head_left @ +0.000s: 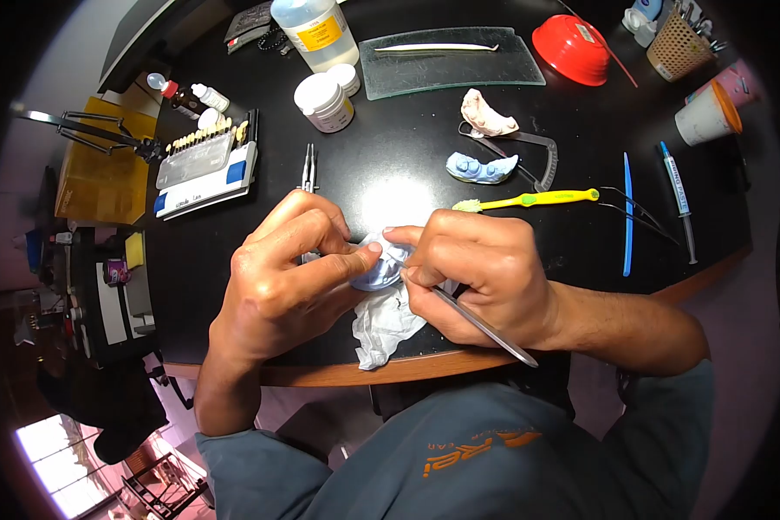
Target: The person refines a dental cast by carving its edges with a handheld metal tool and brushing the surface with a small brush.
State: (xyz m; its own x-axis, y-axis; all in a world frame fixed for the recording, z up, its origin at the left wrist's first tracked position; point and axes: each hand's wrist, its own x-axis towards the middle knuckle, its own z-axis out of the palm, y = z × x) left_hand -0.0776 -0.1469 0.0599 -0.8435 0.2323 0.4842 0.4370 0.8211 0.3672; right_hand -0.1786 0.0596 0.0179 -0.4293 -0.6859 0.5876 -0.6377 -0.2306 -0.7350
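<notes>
A light blue dental cast is held between my two hands near the table's front edge. My left hand grips it from the left, with the thumb on its upper side. In my right hand is a slim metal tool, held like a pen; its handle slants down to the right and its tip reaches the cast. My right fingers also rest close to the cast. Beneath the cast lies a crumpled white tissue. My fingers cover part of the cast.
Behind my hands lie a blue cast piece, a pink cast and a yellow toothbrush. To the right are a blue stick and a syringe. A shade guide, jars and a glass slab stand farther off.
</notes>
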